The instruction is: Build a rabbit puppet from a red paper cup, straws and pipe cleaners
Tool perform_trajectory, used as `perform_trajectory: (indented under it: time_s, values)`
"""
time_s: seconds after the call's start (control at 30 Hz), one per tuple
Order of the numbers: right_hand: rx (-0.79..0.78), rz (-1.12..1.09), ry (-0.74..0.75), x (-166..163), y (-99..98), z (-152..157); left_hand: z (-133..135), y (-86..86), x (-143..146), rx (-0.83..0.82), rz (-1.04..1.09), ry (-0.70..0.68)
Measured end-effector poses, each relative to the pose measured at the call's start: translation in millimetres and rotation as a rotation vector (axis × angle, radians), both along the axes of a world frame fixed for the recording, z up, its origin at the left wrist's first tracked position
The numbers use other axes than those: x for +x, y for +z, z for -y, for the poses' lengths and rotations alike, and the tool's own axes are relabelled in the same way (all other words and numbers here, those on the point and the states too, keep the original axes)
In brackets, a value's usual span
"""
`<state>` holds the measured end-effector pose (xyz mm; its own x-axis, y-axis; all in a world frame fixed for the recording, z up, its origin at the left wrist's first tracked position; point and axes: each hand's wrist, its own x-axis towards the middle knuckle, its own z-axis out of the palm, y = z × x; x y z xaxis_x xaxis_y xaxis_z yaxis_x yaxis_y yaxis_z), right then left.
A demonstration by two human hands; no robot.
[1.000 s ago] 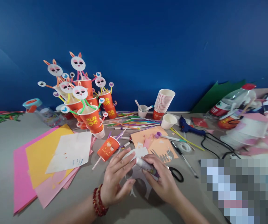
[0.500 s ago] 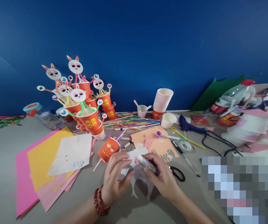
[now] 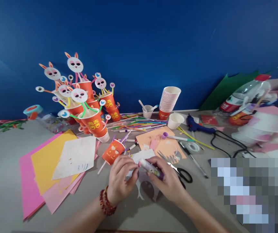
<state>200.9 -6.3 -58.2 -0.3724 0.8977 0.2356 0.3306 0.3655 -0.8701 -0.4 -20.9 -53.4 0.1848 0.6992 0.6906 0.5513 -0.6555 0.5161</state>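
Note:
My right hand (image 3: 165, 176) is wrapped round a glue stick (image 3: 151, 169) with a white tip and a purple base, tilted up to the left. At that tip my left hand (image 3: 123, 176) pinches a tiny pink paper piece (image 3: 139, 164) between thumb and forefinger. Below both hands, a white paper sheet with round cut-outs (image 3: 141, 186) lies on the grey table. Just behind the left hand an orange paper cup (image 3: 113, 151) rests on its side with purple sticks in it. Black-handled scissors (image 3: 185, 176) lie right of my right hand.
Stacked orange cups with rabbit faces (image 3: 94, 121) stand at the left, behind coloured paper sheets (image 3: 39, 161). A cup stack (image 3: 169, 100), a blue glue gun (image 3: 199, 127) with a black cord, and a plastic bottle (image 3: 243, 94) stand or lie at the back and right.
My left fingers have closed on the small pink piece at the glue stick's tip; before, they were spread apart. The camera view has shifted slightly.

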Motion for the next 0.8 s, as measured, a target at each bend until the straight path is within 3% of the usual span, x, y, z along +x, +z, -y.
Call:
perform_trajectory:
  time_s: [0.8]
  values:
    - [0.004, 0.026, -0.003, 0.7, 1.3, -0.3, 0.5, 0.8, 1.4, -0.082, 0.053, -0.009]
